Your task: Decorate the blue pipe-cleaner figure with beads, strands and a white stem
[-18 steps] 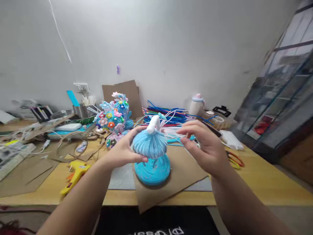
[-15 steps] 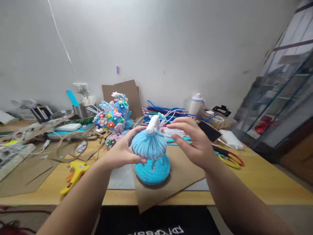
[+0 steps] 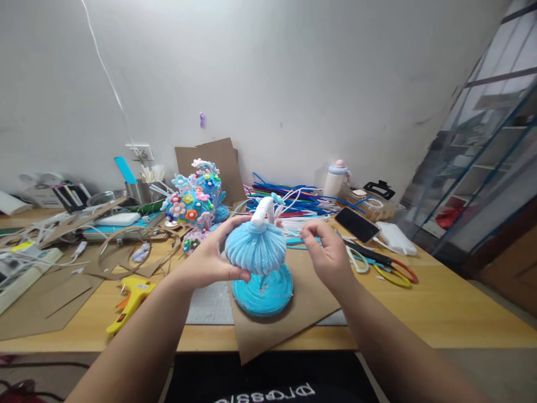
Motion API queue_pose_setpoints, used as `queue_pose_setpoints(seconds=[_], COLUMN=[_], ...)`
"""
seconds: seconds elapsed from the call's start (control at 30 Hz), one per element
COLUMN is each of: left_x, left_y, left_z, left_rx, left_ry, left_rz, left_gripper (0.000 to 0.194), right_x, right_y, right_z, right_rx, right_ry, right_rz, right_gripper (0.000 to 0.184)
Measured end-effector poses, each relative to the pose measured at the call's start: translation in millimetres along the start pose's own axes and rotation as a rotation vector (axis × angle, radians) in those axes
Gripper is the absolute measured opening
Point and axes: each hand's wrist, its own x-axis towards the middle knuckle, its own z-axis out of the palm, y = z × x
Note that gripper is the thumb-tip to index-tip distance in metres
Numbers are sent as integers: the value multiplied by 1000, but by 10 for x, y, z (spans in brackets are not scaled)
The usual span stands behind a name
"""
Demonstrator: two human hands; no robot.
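My left hand [image 3: 216, 254] is wrapped round the left side of a light blue ribbed pipe-cleaner dome [image 3: 257, 249], thumb along its front lower edge. A white fuzzy curved stem [image 3: 264, 211] rises from the dome's top and bends over. Under the dome is a round bright blue coiled base [image 3: 263, 294], resting on a sheet of brown cardboard [image 3: 310, 296]. To the right of the dome, apart from it, my right hand [image 3: 326, 246] is raised with its fingers curled in and pressed together; whether anything is between them I cannot make out.
Behind lie several coloured pipe cleaners [image 3: 289, 193] and a flower-covered blue piece [image 3: 191, 204]. A yellow glue gun [image 3: 132, 302] is at left. On the right are a phone [image 3: 357, 224], pliers [image 3: 396, 271], white-handled scissors [image 3: 358, 260] and a bottle [image 3: 336, 179].
My right hand has gone from spread fingers near the stem to a closed curl, slightly lower. The left hand keeps its hold on the dome.
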Motion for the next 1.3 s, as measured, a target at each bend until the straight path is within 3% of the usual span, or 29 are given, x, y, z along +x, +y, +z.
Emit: queue_pose_setpoints(seconds=[0.1, 0.23, 0.27, 0.33, 0.5, 0.77, 0.97, 1.1, 1.2, 1.3], left_x=[-10, -13, -11, -2, 25, 46, 67, 79, 86, 90], left_y=[-6, -22, -27, -45, -143, -295, -361, -366, -355, -347], left_z=[-13, -16, -15, -13, -58, -311, -388, -384, -385, -391], left_rx=[0, -19, -35, -72, -203, -302, -296, -324, -323, -328], left_ry=[2, 9, 6, -8, -22, -151, -84, -74, -66, -81], left_rz=[2, -2, -2, -8, -18, -44, -83, -85, -98, -99], left_gripper=[90, 91, 91, 91, 92, 94, 102, 101, 101, 101], right_x=[-140, -339, -386, -470, -637, -851, -812, -625, -410, -205], right_y=[314, 523, 532, 513, 363, 39, -212, -63, 257, 602], right_z=[52, 96, 113, 161, 324, 527, 590, 414, 324, 412], right_rx=[-52, -64, -72, -87, -193, -483, -561, -284, -144, 12], right_ry=[-303, -620, -708, -823, -715, -582, -588, -581, -567, -561], right_rz=[55, 12, 17, 39, -13, 32, 120, 216, 271, 293], right_gripper=[24, 81, 87, 82, 55, 54, 51, 42, 23, 26])
